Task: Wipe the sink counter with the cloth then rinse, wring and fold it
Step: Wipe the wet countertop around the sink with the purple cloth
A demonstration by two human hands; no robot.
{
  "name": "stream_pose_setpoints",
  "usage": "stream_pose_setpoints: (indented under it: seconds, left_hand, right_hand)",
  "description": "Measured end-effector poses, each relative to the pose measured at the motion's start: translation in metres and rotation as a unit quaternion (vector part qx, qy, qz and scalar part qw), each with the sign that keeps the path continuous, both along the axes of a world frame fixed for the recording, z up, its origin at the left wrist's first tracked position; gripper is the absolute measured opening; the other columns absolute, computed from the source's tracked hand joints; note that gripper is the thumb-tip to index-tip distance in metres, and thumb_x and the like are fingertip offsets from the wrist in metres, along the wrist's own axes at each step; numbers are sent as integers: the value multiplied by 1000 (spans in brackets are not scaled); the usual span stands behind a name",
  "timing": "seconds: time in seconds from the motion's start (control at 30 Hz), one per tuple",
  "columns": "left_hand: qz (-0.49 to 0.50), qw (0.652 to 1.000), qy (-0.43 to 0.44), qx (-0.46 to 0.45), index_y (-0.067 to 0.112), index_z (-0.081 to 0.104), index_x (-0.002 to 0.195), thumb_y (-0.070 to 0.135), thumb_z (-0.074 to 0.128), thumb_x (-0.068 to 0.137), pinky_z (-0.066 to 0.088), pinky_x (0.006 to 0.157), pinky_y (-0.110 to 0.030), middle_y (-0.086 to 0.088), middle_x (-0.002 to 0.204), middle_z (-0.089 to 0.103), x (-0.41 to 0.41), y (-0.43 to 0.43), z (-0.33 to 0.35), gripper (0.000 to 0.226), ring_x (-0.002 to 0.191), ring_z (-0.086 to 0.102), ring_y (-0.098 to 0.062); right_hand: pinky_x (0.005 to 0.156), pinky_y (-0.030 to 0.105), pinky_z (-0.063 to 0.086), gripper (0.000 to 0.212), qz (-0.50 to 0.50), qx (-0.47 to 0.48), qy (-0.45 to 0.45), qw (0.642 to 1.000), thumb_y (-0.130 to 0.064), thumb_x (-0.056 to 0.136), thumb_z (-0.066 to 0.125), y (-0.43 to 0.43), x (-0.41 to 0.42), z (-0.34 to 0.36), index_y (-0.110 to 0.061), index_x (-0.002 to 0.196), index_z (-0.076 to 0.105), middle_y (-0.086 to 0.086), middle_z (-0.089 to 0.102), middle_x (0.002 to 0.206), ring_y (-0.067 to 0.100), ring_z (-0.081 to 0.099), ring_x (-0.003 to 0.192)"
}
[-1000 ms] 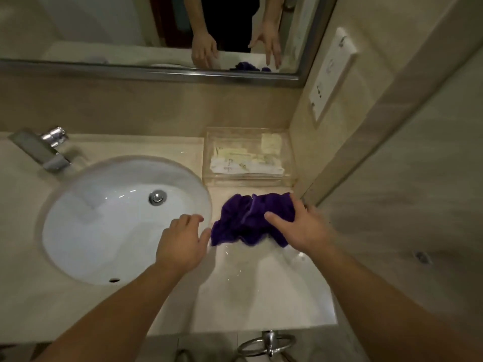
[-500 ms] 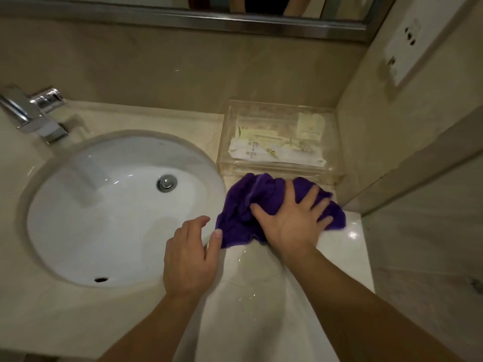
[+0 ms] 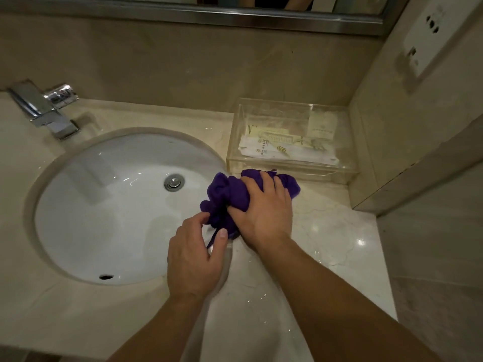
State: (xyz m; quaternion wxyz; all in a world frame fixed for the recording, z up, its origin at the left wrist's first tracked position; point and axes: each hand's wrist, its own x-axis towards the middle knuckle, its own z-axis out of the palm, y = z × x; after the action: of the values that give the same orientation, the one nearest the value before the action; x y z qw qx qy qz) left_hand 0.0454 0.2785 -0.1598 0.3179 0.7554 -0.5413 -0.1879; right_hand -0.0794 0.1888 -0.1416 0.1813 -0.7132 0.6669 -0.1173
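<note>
The cloth (image 3: 224,197) lies bunched on the counter (image 3: 326,231) at the right lip of the sink (image 3: 117,205), just on the near side of the clear box (image 3: 292,142). The right hand (image 3: 261,212) is clamped over it, fingers a little apart and curled round the wad, I'd guess to bear down on the wet patch. The left hand (image 3: 193,259) hovers at the cloth's near-left edge. Its thumb and forefinger are parted and the forefinger touches the fabric, seemingly to gather a trailing end.
</note>
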Motion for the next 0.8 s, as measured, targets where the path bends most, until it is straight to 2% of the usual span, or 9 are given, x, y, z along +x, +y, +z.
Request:
stream_pose_setpoints:
  seconds: [0.1,0.2,0.33,0.43,0.53,0.6,0.67,0.7,0.8]
  left_hand:
    - [-5,1000,0,0,17,55,130,59,39,87,50,92,-43,1,120,65,1,1,0,62,108,60,-21]
    - [-8,1000,-2,9,18,55,130,61,39,86,49,93,-43,0,121,65,1,0,0,64,109,60,-21]
    - [-5,1000,-4,23,18,55,131,59,44,88,48,93,-43,-1,124,65,2,0,-1,61,110,61,-23]
    - [-8,1000,0,21,18,56,129,62,39,85,47,91,-43,-1,121,65,1,2,1,65,109,60,-23]
    - [-10,1000,-1,20,17,57,128,61,39,85,47,91,-44,-1,120,66,1,1,1,64,109,61,-24]
    - [-11,1000,-4,22,16,57,128,57,44,87,47,91,-44,-2,120,66,1,1,0,60,109,61,-25]
    - [-9,1000,-7,25,17,57,128,57,45,87,48,91,-43,-1,121,65,1,1,-1,59,109,61,-24]
    - [-11,1000,-8,24,18,56,128,59,43,86,47,91,-43,0,121,65,1,1,-1,60,109,61,-23]
    - [-19,1000,-6,21,18,56,127,63,37,84,45,92,-42,1,122,64,1,0,-2,65,108,61,-22]
  right_hand:
    - [108,43,39,57,-49,-17,-14,999,-55,83,61,-1,-13,10,-35,136,52,2,53,138,31,46,126]
    - [89,39,50,46,-152,-25,-121,981,-42,80,68,0,-38,25,-28,124,61,5,57,115,28,56,104]
    - [83,29,52,49,-244,-137,-243,929,-35,75,76,-2,-79,67,-28,122,64,1,57,112,18,59,94]
    - [81,9,39,64,-248,-220,-232,914,-27,74,79,0,-103,103,-31,134,57,-1,47,126,13,53,104]
    - [106,39,44,83,-158,-193,-64,966,-35,69,83,4,-104,102,-34,144,48,8,43,148,29,47,129]
    - [119,52,28,98,-52,-61,59,995,-61,68,77,10,-96,83,-39,153,33,8,33,160,35,30,145]
    - [125,55,9,104,-4,44,83,996,-80,72,60,17,-90,60,-42,158,16,5,16,168,32,9,155]
    - [126,54,5,98,-12,46,68,997,-82,77,54,21,-90,51,-42,158,16,4,13,169,31,5,156]
    - [125,55,14,81,-73,-45,26,996,-75,85,51,22,-88,33,-39,155,29,6,21,166,32,13,154]
